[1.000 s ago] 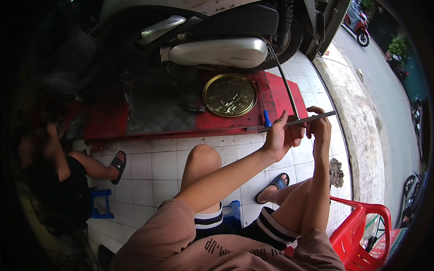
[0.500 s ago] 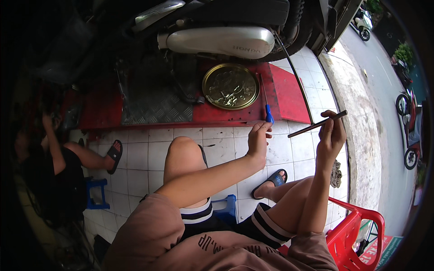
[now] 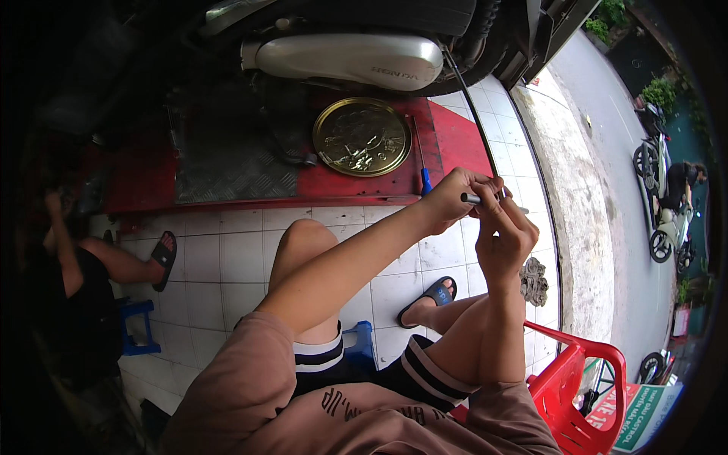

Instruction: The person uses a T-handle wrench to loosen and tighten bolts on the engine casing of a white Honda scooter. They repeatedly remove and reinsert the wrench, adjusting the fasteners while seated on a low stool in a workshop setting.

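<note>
My right hand (image 3: 506, 231) is closed on a short grey metal tube (image 3: 470, 199), which lies crosswise with its open end toward my left hand. My left hand (image 3: 453, 201) meets it there, fingers pinched at the lower end of a long thin dark rod (image 3: 475, 114). That rod slants down from beside the motorcycle's rear wheel. Fingers hide the exact contact between rod and tube. Just left of my hands, a blue-handled screwdriver (image 3: 425, 180) lies on the red platform (image 3: 364, 193). Beside it sits a round gold tray (image 3: 318, 144) of small metal parts.
The motorcycle (image 3: 349, 62), with a silver side cover, stands over the platform. A red plastic chair (image 3: 561, 387) is at my right, near a bundled grey rag (image 3: 534, 282). Another person (image 3: 83, 296) sits at the left by a blue stool (image 3: 138, 327). A street runs along the right.
My left hand has moved right and up to the rod's end. My right hand has brought the tube left, so both hands now meet. The view has shifted slightly.
</note>
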`<state>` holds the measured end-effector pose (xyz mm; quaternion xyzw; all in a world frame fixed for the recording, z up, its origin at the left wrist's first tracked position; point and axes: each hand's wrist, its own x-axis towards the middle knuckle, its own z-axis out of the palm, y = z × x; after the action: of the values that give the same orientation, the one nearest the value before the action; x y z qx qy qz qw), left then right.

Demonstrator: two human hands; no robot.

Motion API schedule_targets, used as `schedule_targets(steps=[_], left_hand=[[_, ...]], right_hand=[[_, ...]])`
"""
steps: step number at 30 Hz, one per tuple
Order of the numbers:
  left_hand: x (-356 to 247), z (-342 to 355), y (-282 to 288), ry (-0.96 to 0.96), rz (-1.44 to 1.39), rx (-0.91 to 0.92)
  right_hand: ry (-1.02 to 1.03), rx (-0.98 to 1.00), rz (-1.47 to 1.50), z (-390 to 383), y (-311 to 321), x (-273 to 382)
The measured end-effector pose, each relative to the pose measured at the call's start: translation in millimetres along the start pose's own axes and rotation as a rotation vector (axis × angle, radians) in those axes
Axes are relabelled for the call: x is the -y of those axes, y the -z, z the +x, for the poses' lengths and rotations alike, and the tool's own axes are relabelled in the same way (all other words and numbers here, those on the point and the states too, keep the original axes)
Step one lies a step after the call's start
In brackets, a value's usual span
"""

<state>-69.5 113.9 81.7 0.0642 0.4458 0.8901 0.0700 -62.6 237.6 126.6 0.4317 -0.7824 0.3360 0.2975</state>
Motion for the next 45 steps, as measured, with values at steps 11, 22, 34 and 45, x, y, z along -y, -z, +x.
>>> schedule_targets(steps=[11, 22, 34, 45], left_hand=[[-20.0, 20.7, 18.5, 0.121, -0.135, 0.210], [-12.9, 28.0, 26.1, 0.104, -0.121, 0.025], [-21.9, 28.5, 28.6, 0.007, -0.193, 0.026], [-29.7, 28.5, 27.8, -0.005, -0.184, -0.012]], right_hand=[[-0.378, 0.663, -0.164, -10.4, 36.3, -5.3], [-0.357, 0.728, 0.201, -11.5, 38.2, 5.7], [-0.535, 0.492, 0.130, -23.1, 27.2, -8.8], [-0.449, 0.236, 0.140, -10.1, 35.0, 10.5]])
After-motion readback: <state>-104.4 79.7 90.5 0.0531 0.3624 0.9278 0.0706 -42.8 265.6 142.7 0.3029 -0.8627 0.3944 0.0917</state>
